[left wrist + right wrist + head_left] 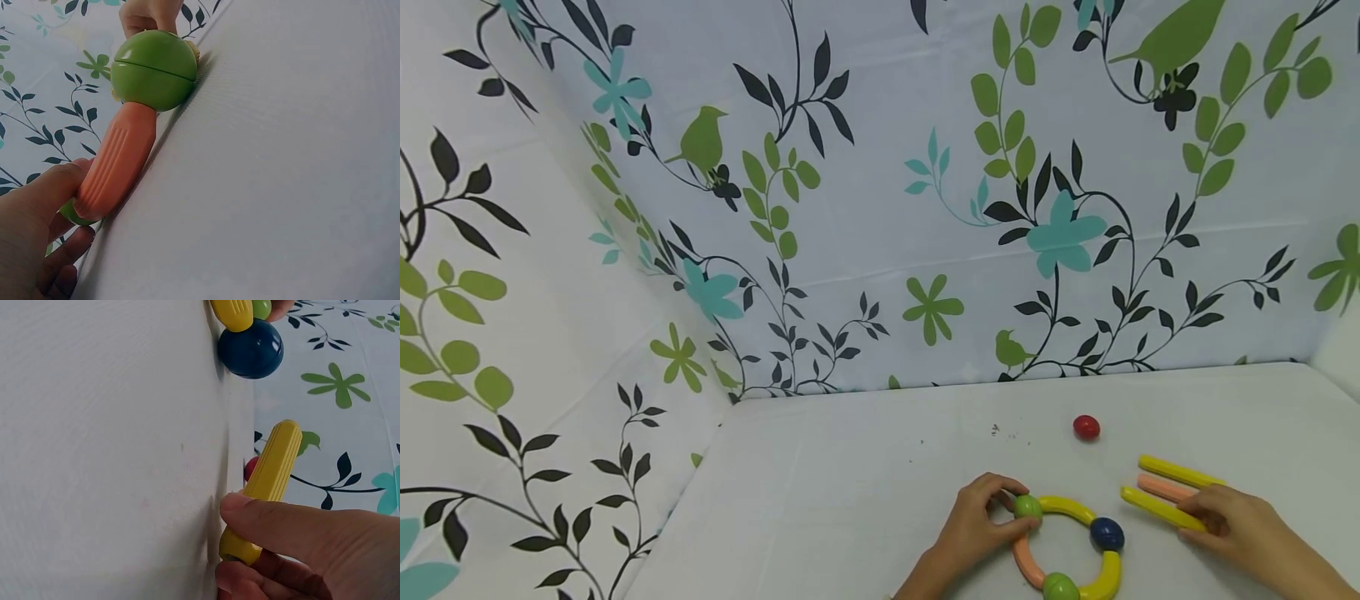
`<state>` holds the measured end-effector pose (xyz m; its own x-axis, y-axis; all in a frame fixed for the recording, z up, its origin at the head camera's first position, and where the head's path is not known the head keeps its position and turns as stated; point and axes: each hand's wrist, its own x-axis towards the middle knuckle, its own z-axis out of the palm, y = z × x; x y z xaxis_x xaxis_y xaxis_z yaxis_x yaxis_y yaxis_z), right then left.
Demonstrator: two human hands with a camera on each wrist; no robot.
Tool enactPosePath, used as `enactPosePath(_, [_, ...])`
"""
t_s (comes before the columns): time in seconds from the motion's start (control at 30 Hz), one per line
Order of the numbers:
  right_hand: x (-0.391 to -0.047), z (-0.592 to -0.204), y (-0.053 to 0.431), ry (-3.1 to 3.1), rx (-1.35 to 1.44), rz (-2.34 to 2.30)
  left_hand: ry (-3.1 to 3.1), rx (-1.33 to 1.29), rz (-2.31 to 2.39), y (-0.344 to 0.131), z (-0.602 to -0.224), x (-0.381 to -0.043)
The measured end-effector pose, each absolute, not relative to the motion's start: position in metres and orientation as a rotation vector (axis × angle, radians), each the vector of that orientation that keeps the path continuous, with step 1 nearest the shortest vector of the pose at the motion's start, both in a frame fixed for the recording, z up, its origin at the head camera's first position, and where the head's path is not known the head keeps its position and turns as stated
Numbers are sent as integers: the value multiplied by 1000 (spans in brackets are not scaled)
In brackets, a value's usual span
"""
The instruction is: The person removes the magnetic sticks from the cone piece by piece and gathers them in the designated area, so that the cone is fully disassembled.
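A ring of curved rods and balls lies on the white table. My left hand [973,521] pinches its upper-left green ball [1028,507] between thumb and fingers. From there an orange curved rod [119,162] leads to another green ball [154,70]. A yellow curved rod [1067,506] joins the held ball to a dark blue ball [1107,534], and a second yellow curved rod [1103,577] closes the loop. To the right, my right hand [1243,525] pinches a straight yellow stick [272,462] near one end.
Beyond the right hand's stick lie another yellow stick [1180,471] and an orange stick [1165,487]. Farther back sits a red ball [1086,428]. Patterned cloth [865,208] with leaves and birds hangs behind the table [820,492] and along its left side.
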<state>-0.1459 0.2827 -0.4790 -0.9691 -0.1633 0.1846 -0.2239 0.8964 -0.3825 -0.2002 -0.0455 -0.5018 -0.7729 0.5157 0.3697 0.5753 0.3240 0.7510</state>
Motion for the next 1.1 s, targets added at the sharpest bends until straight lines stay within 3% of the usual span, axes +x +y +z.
enactPosePath(0.5, [-142, -489, 301, -2892, 202, 569, -2532, -1023, -1419, -44, -502, -201])
enactPosePath(0.83, [-140, -478, 289, -2866, 101, 658, -2517, -1042, -1373, -45, -502, -201])
enactPosePath(1.1, [-137, -485, 261, -2509, 410, 913, -2522, -1048, -1408, -46, -500, -200])
